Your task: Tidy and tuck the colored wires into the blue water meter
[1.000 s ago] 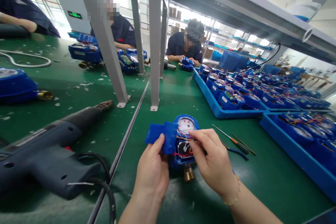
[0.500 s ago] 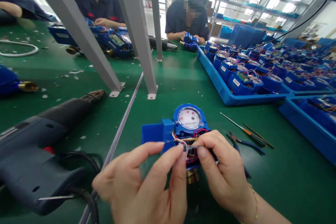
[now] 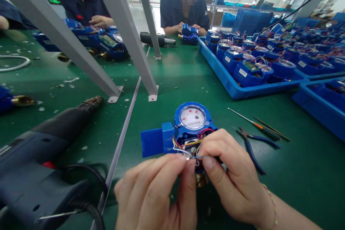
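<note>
A blue water meter (image 3: 192, 122) with a white dial lies on the green table (image 3: 188, 79) right in front of me, its blue cover (image 3: 155, 141) swung open to the left. Coloured wires spill from its open body. My left hand (image 3: 159, 194) and my right hand (image 3: 231, 179) meet just below the dial. Both pinch the same thin wires (image 3: 192, 155) between thumb and forefinger. A brass fitting (image 3: 201, 179) of the meter shows under my fingers.
A dark heat gun (image 3: 40, 161) with its cable lies at my left. Pliers (image 3: 252, 147) and a thin screwdriver (image 3: 250, 122) lie to the right. Blue trays (image 3: 231, 86) of meters fill the right side. Grey frame legs (image 3: 129, 43) stand ahead. Other people work at the far side.
My left hand let go of the blue cover and came to the wires beside my right hand. The view tilted down and both hands drew slightly nearer.
</note>
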Available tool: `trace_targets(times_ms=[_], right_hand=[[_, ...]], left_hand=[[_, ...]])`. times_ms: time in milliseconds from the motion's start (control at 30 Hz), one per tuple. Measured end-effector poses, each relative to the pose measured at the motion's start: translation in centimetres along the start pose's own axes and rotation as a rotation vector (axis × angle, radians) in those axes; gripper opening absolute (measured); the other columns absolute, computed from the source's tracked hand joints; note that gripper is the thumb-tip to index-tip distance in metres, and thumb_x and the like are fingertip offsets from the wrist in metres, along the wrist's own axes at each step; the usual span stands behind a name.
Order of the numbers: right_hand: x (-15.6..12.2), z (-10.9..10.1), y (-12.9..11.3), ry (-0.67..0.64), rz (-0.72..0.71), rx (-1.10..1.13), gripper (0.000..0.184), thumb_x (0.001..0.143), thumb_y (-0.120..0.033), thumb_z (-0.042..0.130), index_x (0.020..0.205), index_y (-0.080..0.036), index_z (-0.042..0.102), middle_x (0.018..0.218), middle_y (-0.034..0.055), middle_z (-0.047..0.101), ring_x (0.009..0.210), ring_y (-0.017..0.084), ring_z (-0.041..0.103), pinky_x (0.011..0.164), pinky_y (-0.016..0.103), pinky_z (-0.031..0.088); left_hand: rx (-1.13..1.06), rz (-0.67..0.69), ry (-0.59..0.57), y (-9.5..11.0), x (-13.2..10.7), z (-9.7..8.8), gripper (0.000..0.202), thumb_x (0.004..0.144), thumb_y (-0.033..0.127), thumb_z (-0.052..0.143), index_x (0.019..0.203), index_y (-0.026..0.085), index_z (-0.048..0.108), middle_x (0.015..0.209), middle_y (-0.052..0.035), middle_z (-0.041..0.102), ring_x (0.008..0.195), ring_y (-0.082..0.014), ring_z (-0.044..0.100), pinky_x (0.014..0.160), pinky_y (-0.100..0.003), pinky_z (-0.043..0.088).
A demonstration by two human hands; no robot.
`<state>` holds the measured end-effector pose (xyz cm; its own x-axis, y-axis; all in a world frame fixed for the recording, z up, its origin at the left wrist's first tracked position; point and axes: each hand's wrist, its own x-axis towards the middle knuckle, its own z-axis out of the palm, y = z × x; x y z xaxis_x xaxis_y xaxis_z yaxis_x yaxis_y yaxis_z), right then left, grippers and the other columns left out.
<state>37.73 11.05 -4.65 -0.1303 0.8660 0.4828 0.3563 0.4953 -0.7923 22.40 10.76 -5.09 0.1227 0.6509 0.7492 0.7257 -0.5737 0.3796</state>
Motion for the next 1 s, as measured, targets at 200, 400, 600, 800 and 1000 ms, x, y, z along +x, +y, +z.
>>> trace_targets(times_ms=[200, 400, 600, 800, 1000], right_hand=[[0.07, -0.07, 0.16, -0.005, -0.060, 0.050, 0.012, 0.090, -0.008, 0.050, 0.093, -0.016, 0.058, 0.089, 0.0021, 0.057, 0.082, 0.015, 0.053, 0.074, 0.031, 0.041], [-0.17, -0.13, 0.22, 0.013, -0.095, 0.077, 0.011, 0.091, -0.009, 0.051, 0.094, -0.016, 0.059, 0.089, 0.0019, 0.054, 0.081, 0.014, 0.052, 0.072, 0.029, 0.042], [-0.19, -0.04, 0.16, 0.001, -0.049, 0.089, 0.009, 0.091, -0.010, 0.051, 0.091, -0.016, 0.058, 0.088, 0.0011, 0.056, 0.083, 0.013, 0.053, 0.073, 0.029, 0.043], [-0.20, -0.18, -0.04, 0.001, 0.006, 0.117, 0.011, 0.092, -0.009, 0.049, 0.087, -0.017, 0.056, 0.087, -0.0006, 0.055, 0.084, 0.012, 0.052, 0.075, 0.027, 0.041], [0.17, -0.60, -0.08, -0.047, 0.040, 0.182, 0.011, 0.094, -0.012, 0.048, 0.088, -0.017, 0.056, 0.086, -0.0003, 0.055, 0.082, 0.013, 0.052, 0.075, 0.028, 0.041]], left_hand=[[-0.075, 0.144, -0.029, -0.56, 0.30, 0.00, 0.026, 0.075, -0.001, 0.069, 0.099, 0.011, 0.067, 0.092, -0.0031, 0.066, 0.084, -0.0104, 0.062, 0.078, -0.024, 0.049], [-0.064, 0.149, -0.016, -0.15, 0.24, 0.25, 0.017, 0.080, 0.003, 0.064, 0.095, 0.011, 0.065, 0.089, -0.0033, 0.065, 0.084, -0.0101, 0.062, 0.080, -0.023, 0.049], [-0.005, 0.125, -0.133, 0.13, 0.34, -0.01, 0.016, 0.081, 0.003, 0.060, 0.094, 0.011, 0.060, 0.090, -0.0052, 0.062, 0.085, -0.0126, 0.059, 0.084, -0.026, 0.046], [0.005, 0.089, -0.157, -0.01, 0.48, 0.02, 0.017, 0.084, 0.002, 0.054, 0.094, 0.014, 0.059, 0.088, -0.0032, 0.060, 0.084, -0.0113, 0.057, 0.084, -0.025, 0.044], [-0.105, 0.058, -0.237, 0.06, 0.98, -0.19, 0.015, 0.084, 0.009, 0.056, 0.097, 0.017, 0.057, 0.091, -0.0022, 0.060, 0.085, -0.0121, 0.058, 0.081, -0.025, 0.045]])
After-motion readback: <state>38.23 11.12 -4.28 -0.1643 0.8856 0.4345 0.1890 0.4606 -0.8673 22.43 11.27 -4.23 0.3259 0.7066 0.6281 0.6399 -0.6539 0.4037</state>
